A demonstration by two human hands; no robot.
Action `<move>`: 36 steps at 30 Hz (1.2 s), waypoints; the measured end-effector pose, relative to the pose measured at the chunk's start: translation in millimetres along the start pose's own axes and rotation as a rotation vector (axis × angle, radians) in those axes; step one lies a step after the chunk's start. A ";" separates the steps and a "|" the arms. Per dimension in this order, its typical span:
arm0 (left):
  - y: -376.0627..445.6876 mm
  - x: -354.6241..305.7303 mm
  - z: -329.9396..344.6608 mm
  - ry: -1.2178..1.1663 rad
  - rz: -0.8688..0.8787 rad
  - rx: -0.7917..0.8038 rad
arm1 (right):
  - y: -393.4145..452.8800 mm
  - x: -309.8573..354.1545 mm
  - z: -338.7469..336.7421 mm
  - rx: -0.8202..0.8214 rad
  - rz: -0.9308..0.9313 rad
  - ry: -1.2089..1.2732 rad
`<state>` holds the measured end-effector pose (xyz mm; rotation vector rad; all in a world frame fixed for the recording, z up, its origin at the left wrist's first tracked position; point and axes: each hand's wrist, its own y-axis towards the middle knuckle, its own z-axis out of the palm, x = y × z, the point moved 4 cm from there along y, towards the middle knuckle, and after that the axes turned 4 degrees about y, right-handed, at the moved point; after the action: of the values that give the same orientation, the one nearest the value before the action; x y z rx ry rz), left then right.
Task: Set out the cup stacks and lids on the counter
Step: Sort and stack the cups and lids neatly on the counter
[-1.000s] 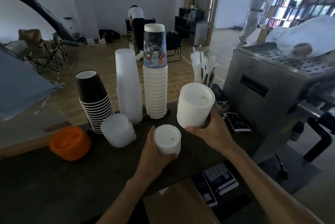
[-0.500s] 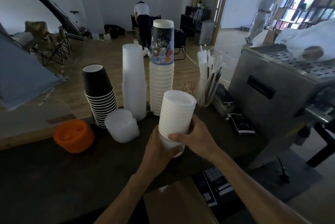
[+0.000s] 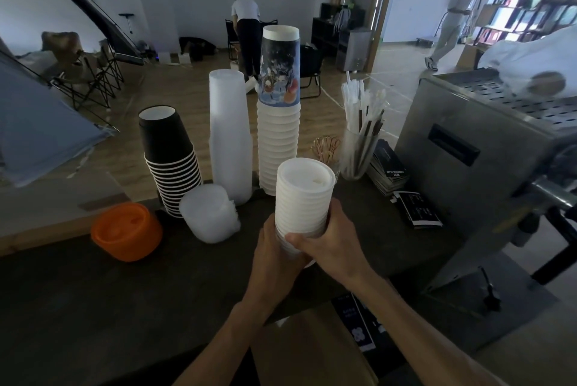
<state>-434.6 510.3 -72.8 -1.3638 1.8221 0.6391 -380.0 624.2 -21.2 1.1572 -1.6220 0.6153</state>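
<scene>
Black, clear and white cup stacks (image 3: 277, 148) already stand far on the dark counter (image 3: 93, 292); both hands' grips, left hand (image 3: 274, 256) and right hand (image 3: 327, 239), clasp the white lid stack (image 3: 303, 198), not yet set down.

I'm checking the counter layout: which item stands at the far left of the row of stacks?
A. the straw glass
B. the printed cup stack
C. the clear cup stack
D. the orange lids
D: the orange lids lie leftmost on the counter, left of the black cup stack; the other options all stand further right.
</scene>
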 end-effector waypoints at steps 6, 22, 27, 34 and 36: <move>-4.1 0.5 -3.1 -0.020 0.019 -0.001 | -7.2 -1.7 5.8 -0.043 -0.032 0.022; 25.9 -18.4 -50.4 -0.087 0.226 -0.219 | 55.5 26.3 27.9 0.104 -0.131 0.131; 48.7 -10.2 -45.6 -0.095 0.178 -0.294 | 81.4 18.8 46.3 0.174 -0.132 0.146; 55.8 -0.1 -29.4 -0.043 0.126 -0.330 | 90.4 4.3 53.3 0.210 -0.116 0.147; 57.0 -0.1 -28.6 -0.068 0.124 -0.334 | 91.5 2.4 52.5 0.210 -0.105 0.153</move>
<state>-496.7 506.0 -58.7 -1.4268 1.8119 1.0821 -485.3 617.5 -25.0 1.3058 -1.3821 0.8005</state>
